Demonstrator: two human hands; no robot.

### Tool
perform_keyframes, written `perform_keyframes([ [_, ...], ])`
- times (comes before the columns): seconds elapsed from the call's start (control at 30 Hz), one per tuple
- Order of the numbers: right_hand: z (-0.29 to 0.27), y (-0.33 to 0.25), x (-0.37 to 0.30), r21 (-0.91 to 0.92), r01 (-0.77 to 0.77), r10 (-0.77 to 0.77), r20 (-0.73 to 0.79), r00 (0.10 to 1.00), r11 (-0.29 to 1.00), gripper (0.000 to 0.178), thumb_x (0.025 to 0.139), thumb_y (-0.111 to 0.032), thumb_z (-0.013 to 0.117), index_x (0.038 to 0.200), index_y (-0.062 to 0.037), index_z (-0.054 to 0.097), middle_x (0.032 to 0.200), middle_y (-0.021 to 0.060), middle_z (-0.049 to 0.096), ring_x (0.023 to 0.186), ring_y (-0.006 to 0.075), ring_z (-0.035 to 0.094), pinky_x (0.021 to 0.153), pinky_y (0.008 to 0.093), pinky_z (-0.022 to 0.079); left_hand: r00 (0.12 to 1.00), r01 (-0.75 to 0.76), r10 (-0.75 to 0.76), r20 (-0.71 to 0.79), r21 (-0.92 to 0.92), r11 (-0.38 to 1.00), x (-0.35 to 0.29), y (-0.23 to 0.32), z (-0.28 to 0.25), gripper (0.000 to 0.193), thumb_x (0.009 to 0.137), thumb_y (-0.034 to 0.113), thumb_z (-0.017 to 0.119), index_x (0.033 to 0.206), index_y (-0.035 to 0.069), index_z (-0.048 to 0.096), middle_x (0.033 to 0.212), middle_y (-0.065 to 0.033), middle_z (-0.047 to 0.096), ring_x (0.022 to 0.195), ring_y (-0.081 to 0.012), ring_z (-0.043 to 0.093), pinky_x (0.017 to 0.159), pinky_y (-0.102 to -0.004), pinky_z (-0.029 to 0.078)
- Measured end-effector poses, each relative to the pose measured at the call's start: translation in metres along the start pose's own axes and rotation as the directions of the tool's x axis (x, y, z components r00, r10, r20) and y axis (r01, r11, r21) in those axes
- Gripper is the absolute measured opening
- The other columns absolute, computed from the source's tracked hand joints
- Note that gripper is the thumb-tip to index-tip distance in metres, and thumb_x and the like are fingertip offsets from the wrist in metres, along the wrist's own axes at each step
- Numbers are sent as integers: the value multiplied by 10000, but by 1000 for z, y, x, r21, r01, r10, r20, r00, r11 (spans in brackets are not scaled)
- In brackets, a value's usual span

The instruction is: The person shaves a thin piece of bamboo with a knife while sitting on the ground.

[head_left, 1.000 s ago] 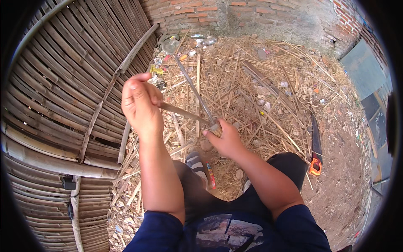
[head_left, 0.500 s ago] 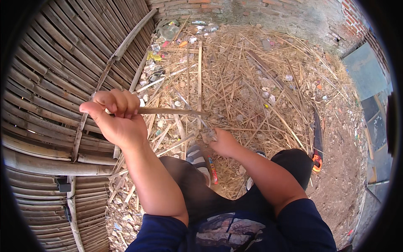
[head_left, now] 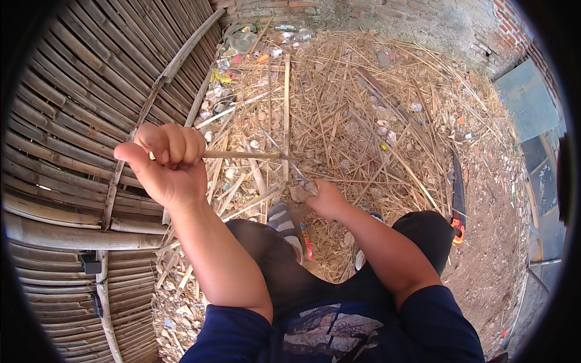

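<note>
My left hand (head_left: 172, 157) is raised at the left, its fingers wrapped round a thin bamboo stick (head_left: 242, 155). The stick runs out level to the right from the fist. Lower and to the right, my right hand (head_left: 328, 199) is closed round the handle of a knife, mostly hidden by the fingers. The narrow metal knife blade (head_left: 294, 170) slants up and to the left. Its middle meets or crosses the stick's free end; whether they touch I cannot tell.
Bamboo strips and straw (head_left: 339, 115) litter the ground. A saw (head_left: 458, 193) with an orange handle lies by my right knee. A slatted bamboo wall (head_left: 72, 139) rises close on the left, a brick wall (head_left: 387, 21) beyond. A colourful wrapper (head_left: 307, 241) lies between my feet.
The stick's free end has shifted slightly left and up, and the stick looks thinner. My right hand has moved a little to the right with the knife.
</note>
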State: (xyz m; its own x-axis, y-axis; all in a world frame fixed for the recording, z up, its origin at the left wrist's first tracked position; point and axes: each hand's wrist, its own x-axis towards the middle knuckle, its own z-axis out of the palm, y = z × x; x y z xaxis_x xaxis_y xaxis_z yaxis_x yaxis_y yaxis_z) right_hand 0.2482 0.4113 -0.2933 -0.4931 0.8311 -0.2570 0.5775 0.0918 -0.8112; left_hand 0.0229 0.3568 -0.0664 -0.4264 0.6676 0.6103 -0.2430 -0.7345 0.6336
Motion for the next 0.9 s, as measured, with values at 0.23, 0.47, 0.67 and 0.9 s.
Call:
perform_keyframes([
  [0.23, 12, -31, -18, 157, 140, -141, -9, 990, 978, 442, 761, -197, 678, 1127, 35, 590, 1006, 257, 675, 953, 417, 657, 825, 456, 513, 925, 110, -38, 379, -168, 980, 0, -1, -18, 559, 911, 613, 587, 653, 172, 360, 516, 63, 281, 445, -77, 213, 443, -265, 183],
  [0.47, 2, 15, 6, -22, -23, 24, 53, 998, 1000, 473, 786, -264, 700, 1158, 12, 601, 987, 246, 677, 942, 374, 665, 850, 422, 509, 898, 111, -32, 438, -156, 982, -2, -4, -13, 576, 859, 648, 627, 657, 186, 349, 498, 87, 290, 410, -65, 227, 424, -259, 178],
  [0.67, 28, -21, -15, 198, 151, -149, -26, 988, 968, 444, 773, -246, 696, 1139, -9, 609, 945, 240, 681, 886, 374, 674, 798, 429, 522, 870, 131, -32, 492, -168, 977, -2, -6, -12, 569, 846, 625, 666, 663, 187, 353, 507, 90, 304, 420, -60, 244, 432, -252, 188],
  [0.9, 14, 29, 18, 85, -101, 109, -88, 990, 991, 476, 794, -269, 735, 1149, 11, 587, 991, 235, 679, 959, 380, 664, 817, 420, 523, 865, 96, -48, 499, -72, 993, -2, -3, -13, 543, 874, 587, 663, 674, 180, 365, 506, 92, 284, 424, -62, 228, 410, -253, 182],
])
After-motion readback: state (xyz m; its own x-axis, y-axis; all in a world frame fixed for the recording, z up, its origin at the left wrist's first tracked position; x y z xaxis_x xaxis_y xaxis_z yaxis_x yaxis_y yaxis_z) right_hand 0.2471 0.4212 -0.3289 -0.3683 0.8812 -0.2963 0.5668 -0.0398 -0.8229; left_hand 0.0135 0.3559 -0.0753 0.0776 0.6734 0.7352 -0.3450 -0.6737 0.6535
